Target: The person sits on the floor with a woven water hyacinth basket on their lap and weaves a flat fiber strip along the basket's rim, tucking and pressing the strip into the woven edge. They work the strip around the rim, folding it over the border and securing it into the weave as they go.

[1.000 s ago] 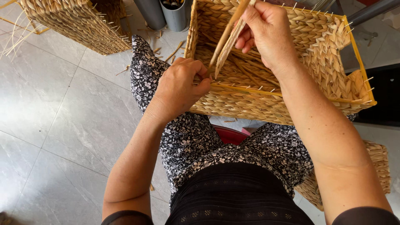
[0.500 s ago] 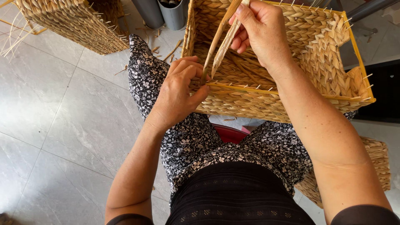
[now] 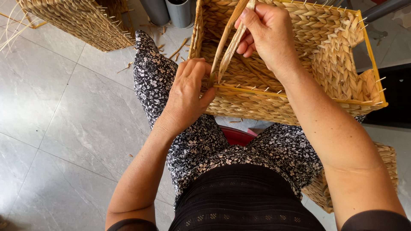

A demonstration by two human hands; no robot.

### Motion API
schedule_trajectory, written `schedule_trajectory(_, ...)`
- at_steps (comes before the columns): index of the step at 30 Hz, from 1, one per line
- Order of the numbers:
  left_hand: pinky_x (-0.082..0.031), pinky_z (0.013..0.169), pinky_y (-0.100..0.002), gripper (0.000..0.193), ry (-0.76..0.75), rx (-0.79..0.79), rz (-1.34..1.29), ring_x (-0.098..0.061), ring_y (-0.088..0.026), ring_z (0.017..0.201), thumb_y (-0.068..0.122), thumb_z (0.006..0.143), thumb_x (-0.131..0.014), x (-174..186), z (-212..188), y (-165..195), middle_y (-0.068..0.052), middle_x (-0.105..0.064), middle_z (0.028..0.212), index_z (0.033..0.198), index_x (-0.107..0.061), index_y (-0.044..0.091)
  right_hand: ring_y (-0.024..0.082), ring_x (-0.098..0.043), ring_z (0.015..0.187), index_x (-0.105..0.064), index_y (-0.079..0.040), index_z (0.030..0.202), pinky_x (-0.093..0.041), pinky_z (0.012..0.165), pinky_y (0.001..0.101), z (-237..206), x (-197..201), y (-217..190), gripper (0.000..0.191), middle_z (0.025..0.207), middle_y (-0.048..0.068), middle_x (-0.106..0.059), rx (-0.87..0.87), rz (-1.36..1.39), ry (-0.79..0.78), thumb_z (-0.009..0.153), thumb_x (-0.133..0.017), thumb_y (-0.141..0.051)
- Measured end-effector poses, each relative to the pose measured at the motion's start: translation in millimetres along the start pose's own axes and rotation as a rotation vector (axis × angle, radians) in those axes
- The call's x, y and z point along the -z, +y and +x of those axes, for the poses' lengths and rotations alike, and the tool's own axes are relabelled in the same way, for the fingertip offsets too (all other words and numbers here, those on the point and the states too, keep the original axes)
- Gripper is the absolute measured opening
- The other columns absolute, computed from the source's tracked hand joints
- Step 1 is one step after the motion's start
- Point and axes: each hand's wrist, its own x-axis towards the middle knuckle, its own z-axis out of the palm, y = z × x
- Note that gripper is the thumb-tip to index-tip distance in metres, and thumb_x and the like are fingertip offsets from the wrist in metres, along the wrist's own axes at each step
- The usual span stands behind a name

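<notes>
While the person sits with a woven basket resting on the knees, both hands work at its near rim. The left hand lies on the near wall of the basket, its fingers bent and pressed against the yellow wire frame, right where the straw strands go down into the weave. It looks closed on the lower end of the strands, but the exact grip is hidden by the fingers. The right hand is higher, above the inside of the basket, and it pinches the upper part of the same strands between thumb and fingers, so the strands run tight and slanted between the two hands. The basket is tilted toward the person, and thin wire ends stick out along its rim. A second woven basket stands on the grey tiled floor at the upper left, well apart, and two grey round containers stand near it. Under the legs a red stool is partly visible.
</notes>
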Motion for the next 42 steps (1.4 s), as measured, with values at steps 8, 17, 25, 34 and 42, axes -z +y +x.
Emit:
schedule_trajectory(8,-0.046,0.108,-0.044,0.043,0.045,-0.012,-0.106,-0.055,-0.038,0.126,0.002,0.081,-0.081,2.5,-1.7,0.3,-0.019,-0.058,0.132,0.113,-0.052,0.002,0.012,-0.068,0.057,-0.068,0.001,0.098,-0.055,0.044,0.0231,2.2,-3.0,-2.1,0.029,0.078,0.010,-0.070,-0.077,0.012,-0.057,0.112,-0.057,-0.023)
schedule_trajectory(17,-0.054,0.096,-0.041,0.018,-0.106,-0.084,-0.222,-0.066,-0.030,0.115,0.015,0.097,-0.077,30.8,5.3,-9.8,-0.013,-0.069,0.116,0.105,-0.068,0.002,0.014,-0.069,0.057,-0.071,-0.004,0.101,-0.057,0.047,0.0256,0.8,-9.7,-12.0,0.030,0.077,0.009,-0.072,-0.274,-0.210,-0.201,0.107,-0.056,-0.029)
schedule_trajectory(25,-0.053,0.081,-0.039,0.023,-0.062,0.098,-0.165,-0.066,-0.028,0.089,0.022,0.095,-0.075,16.6,16.9,-8.1,-0.011,-0.071,0.089,0.091,-0.071,0.000,0.020,-0.067,0.106,-0.071,-0.011,0.109,-0.059,0.092,0.0353,-77.8,-6.4,-24.6,0.011,0.112,0.004,-0.069,0.521,-0.845,0.041,0.109,-0.080,-0.018)
schedule_trajectory(34,-0.051,0.085,-0.041,0.019,-0.114,0.029,-0.172,-0.065,-0.029,0.094,0.019,0.098,-0.070,24.5,15.4,-9.3,-0.011,-0.070,0.093,0.096,-0.067,0.000,0.022,-0.055,0.110,-0.070,-0.017,0.098,-0.040,0.104,0.0487,-106.9,-51.6,-4.1,0.016,0.112,-0.002,-0.061,0.791,-0.907,0.105,0.091,-0.084,-0.021)
schedule_trajectory(42,-0.049,0.082,-0.042,0.020,-0.045,-0.003,-0.095,-0.061,-0.032,0.090,0.018,0.100,-0.070,10.3,16.4,-11.5,-0.012,-0.067,0.088,0.091,-0.064,0.002,0.018,-0.076,0.083,-0.071,-0.011,0.108,-0.059,0.072,0.0330,-180.8,-0.7,-94.9,0.010,0.103,-0.002,-0.074,0.453,0.408,-0.719,0.106,-0.064,-0.018)
